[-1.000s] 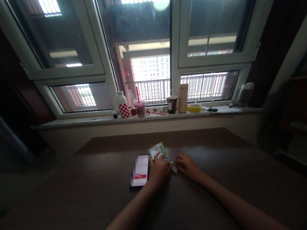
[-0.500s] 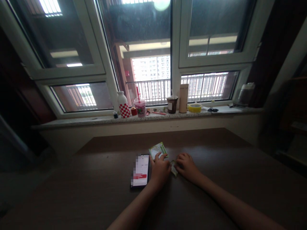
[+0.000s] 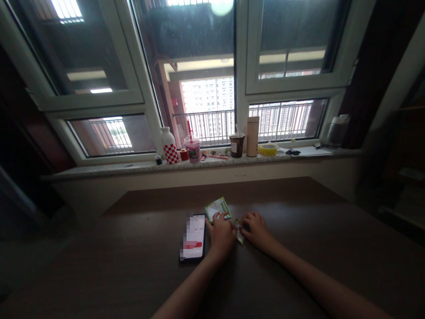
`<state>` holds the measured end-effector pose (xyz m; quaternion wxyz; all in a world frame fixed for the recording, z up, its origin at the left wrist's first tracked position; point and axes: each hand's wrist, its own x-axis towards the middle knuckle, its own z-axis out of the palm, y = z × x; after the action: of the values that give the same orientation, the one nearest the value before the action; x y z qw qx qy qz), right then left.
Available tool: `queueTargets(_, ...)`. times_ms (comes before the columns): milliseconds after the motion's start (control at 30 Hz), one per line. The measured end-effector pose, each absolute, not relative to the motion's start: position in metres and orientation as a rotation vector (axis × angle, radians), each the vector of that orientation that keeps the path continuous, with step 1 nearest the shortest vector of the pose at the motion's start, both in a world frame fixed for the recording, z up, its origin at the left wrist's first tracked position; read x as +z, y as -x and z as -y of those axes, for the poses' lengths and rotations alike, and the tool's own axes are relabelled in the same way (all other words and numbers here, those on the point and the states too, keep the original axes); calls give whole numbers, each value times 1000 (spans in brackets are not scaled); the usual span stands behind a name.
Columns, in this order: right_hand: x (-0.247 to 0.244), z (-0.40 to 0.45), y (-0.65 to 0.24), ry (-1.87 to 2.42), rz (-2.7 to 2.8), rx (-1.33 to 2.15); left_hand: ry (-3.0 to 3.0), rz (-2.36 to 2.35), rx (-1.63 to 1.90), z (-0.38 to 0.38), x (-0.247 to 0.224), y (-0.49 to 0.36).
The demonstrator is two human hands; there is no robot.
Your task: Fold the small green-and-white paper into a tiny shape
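Observation:
My left hand (image 3: 222, 234) rests palm down on the brown table with its fingers apart. Its fingertips lie at the lower edge of a green and white packet (image 3: 218, 208), and its inner side is close to a small green and white sachet (image 3: 239, 238). My right hand (image 3: 258, 229) is curled on the other side of that sachet, thumb and forefinger at its edge; part of the sachet is hidden between the hands. A phone (image 3: 194, 239) with a lit screen lies just left of my left hand.
The brown table (image 3: 133, 248) reaches to the wall under the window. Along the stone sill (image 3: 142, 167) stand a checked bottle (image 3: 171, 148), a pink cup (image 3: 192, 149), a dark drink cup (image 3: 237, 146), a tan flask (image 3: 253, 136), yellow tape (image 3: 267, 150) and scissors (image 3: 292, 152).
The whole view has shifted slightly. My right hand's fingers have moved a little at the sachet, which has turned slightly; my left hand stays almost in place.

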<state>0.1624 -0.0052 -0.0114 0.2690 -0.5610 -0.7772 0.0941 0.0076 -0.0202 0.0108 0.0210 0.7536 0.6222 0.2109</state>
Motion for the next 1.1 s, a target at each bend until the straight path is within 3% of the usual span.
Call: queueTargets(1100,-11,3,-161,1572,1974,311,-2244,-1888,621,21,22,-4)
